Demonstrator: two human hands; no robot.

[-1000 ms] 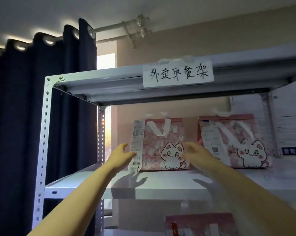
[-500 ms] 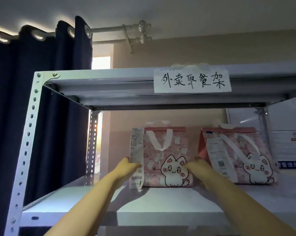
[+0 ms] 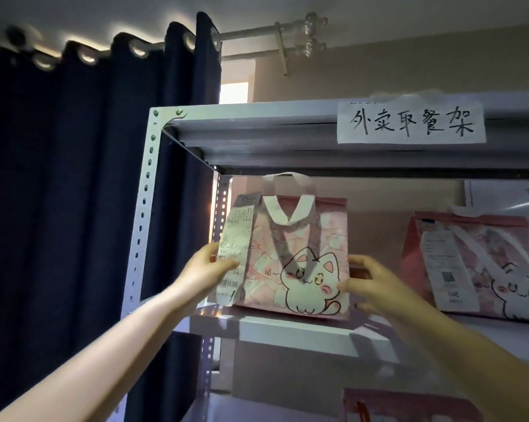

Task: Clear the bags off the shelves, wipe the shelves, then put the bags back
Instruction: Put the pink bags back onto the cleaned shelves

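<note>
On the upper shelf [image 3: 303, 332] of a grey metal rack, a pink bag with a cat picture [image 3: 299, 260] sits near the front edge. The left hand [image 3: 205, 269] grips its left side, with the thumb over the long paper receipt [image 3: 234, 254] that hangs there. The right hand [image 3: 370, 287] holds the bag's right side with curled fingers; the fingertips go behind the bag and are hidden. I cannot tell if the bag's bottom rests on the shelf or is lifted a bit. A second pink bag [image 3: 482, 266] stands well to the right, and its right side is cut off by the picture edge. Only the top of a third bag [image 3: 409, 405] shows on the shelf below, dim and blurry. A paper sign [image 3: 411, 121] is stuck on the top rail. A dark curtain [image 3: 74, 193] hangs on the left.
</note>
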